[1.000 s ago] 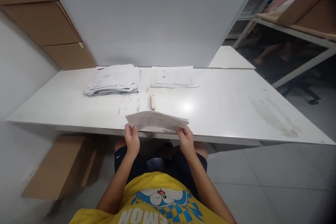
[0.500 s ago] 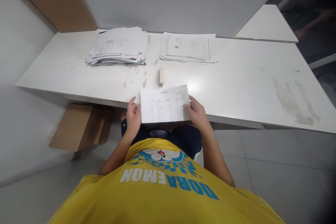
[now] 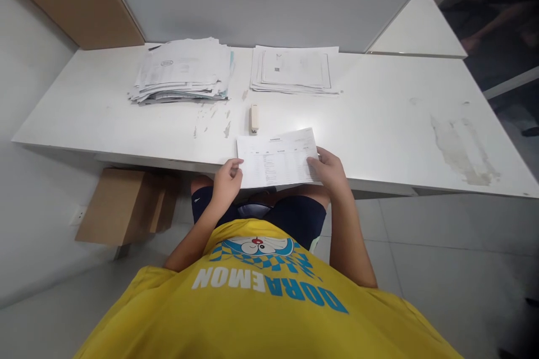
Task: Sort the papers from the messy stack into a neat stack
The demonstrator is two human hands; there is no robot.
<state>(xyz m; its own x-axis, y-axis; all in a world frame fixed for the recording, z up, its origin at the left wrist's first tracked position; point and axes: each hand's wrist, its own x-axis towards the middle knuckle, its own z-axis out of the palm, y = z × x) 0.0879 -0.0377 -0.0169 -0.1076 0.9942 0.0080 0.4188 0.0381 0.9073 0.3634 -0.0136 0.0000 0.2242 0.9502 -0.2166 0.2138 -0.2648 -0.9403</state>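
Observation:
A thin stack of printed sheets (image 3: 278, 160) is held over the near edge of the desk, print side up. My right hand (image 3: 330, 171) grips its right edge, thumb on top and fingers underneath. At the left edge, my left hand (image 3: 227, 179) has its fingers curled in against the sheets; part of its grip is hidden. Just beyond the sheets a small beige stapler (image 3: 254, 118) lies on the desk.
The white desk (image 3: 379, 123) carries a thick, uneven paper pile (image 3: 181, 70) at back left and a lower paper pile (image 3: 295, 70) beside it. A grey panel (image 3: 261, 0) rises behind. Cardboard boxes (image 3: 112, 205) stand under the desk at left.
The sheets have shifted right and slightly away from me, with my right hand on them. My left hand has followed, its raised finger now curled in at the edge. The camera view has shifted slightly.

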